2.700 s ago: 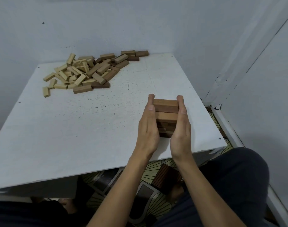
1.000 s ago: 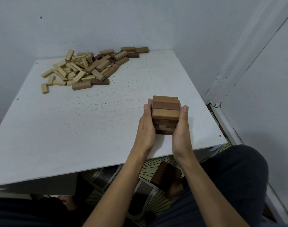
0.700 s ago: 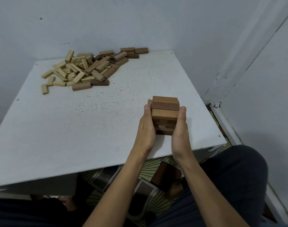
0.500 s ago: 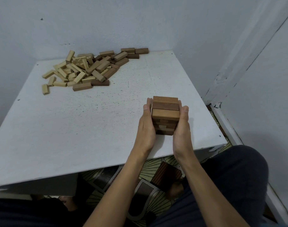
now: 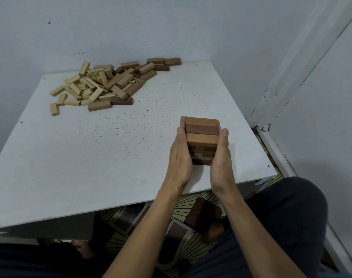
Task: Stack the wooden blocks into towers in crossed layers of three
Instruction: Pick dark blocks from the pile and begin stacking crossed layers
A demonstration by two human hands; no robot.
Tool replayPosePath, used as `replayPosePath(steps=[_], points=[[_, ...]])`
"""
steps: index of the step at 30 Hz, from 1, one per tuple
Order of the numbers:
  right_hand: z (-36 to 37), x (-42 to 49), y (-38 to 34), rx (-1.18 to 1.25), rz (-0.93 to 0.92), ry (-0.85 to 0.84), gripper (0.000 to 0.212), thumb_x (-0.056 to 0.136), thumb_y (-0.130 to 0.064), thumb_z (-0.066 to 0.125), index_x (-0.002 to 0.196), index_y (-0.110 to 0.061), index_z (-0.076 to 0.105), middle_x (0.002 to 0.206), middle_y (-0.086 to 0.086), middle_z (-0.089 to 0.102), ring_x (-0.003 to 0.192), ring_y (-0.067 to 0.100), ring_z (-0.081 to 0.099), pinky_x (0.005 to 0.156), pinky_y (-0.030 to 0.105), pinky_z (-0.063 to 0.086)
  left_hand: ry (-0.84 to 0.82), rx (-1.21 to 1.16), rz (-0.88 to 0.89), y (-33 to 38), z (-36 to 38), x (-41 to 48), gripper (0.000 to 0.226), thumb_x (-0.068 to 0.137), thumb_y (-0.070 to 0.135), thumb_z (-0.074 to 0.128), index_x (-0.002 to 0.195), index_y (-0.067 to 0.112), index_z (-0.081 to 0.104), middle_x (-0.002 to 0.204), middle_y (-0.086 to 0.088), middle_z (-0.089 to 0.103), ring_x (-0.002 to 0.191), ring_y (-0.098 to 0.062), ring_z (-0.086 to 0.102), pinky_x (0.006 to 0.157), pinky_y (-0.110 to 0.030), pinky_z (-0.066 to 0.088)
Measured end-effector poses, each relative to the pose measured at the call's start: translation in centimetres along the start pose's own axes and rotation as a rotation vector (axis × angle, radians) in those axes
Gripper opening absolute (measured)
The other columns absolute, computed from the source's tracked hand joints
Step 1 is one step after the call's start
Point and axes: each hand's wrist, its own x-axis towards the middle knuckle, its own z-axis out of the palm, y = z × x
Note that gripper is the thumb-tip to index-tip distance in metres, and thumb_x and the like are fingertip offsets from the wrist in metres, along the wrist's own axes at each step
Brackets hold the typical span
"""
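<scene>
Squeezing the tower (image 5: 201, 135) softly, the left hand (image 5: 180, 159) and right hand (image 5: 221, 159) should press evenly, fingers straight and together.

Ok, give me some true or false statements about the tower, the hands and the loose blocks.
1. The left hand and right hand press flat against opposite sides of the brown wooden block tower. True.
2. The pile of loose wooden blocks lies at the front right of the white table. False: far left, by the wall.
3. The pile mixes pale and dark blocks. True.
4. The right hand lifts one loose block. False: it holds none.
</scene>
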Motion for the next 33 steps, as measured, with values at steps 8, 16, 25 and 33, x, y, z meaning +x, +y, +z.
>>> replayPosePath(steps=[8, 16, 25, 33], points=[[0.0, -0.1, 0.0, -0.041, -0.004, -0.006, 0.094, 0.081, -0.089, 0.024, 0.154, -0.031, 0.029, 0.156, -0.001, 0.039, 0.144, 0.014, 0.036, 0.118, 0.047, 0.031, -0.003, 0.004, 0.008, -0.2, -0.1, 0.1, 0.061, 0.103, 0.053, 0.011, 0.156, 0.027, 0.025, 0.148, 0.001, 0.048, 0.134, -0.001, 0.045, 0.114, -0.019, 0.033], [-0.1, -0.3, -0.5, 0.017, -0.01, 0.061, 0.068, 0.091, -0.07, 0.021, 0.154, -0.044, 0.019, 0.158, -0.015, 0.031, 0.144, 0.002, 0.031, 0.12, 0.041, 0.028, -0.002, 0.007, -0.009, 0.3, 0.0, -0.1, 0.065, 0.097, 0.054, 0.011, 0.156, 0.03, 0.024, 0.153, 0.01, 0.039, 0.131, 0.012, 0.04, 0.102, 0.0, 0.03], [-0.1, -0.8, -1.0, -0.031, -0.104, 0.044, 0.068, 0.098, -0.06, 0.018, 0.157, -0.029, 0.018, 0.162, -0.01, 0.025, 0.147, 0.001, 0.023, 0.123, 0.037, 0.022, 0.052, 0.05, 0.074, 0.5, -0.2, -0.1, 0.059, 0.103, 0.049, 0.01, 0.156, 0.026, 0.024, 0.16, 0.015, 0.027, 0.14, 0.014, 0.024, 0.113, -0.007, 0.02], [0.1, -0.8, -0.8, -0.04, -0.108, 0.024, 0.075, 0.093, -0.066, 0.021, 0.158, -0.028, 0.017, 0.162, -0.005, 0.026, 0.148, 0.009, 0.025, 0.122, 0.044, 0.023, 0.03, 0.057, 0.07, 0.3, 0.1, 0.0, 0.06, 0.102, 0.052, 0.01, 0.157, 0.029, 0.02, 0.16, 0.01, 0.029, 0.144, 0.001, 0.028, 0.119, -0.025, 0.024]])
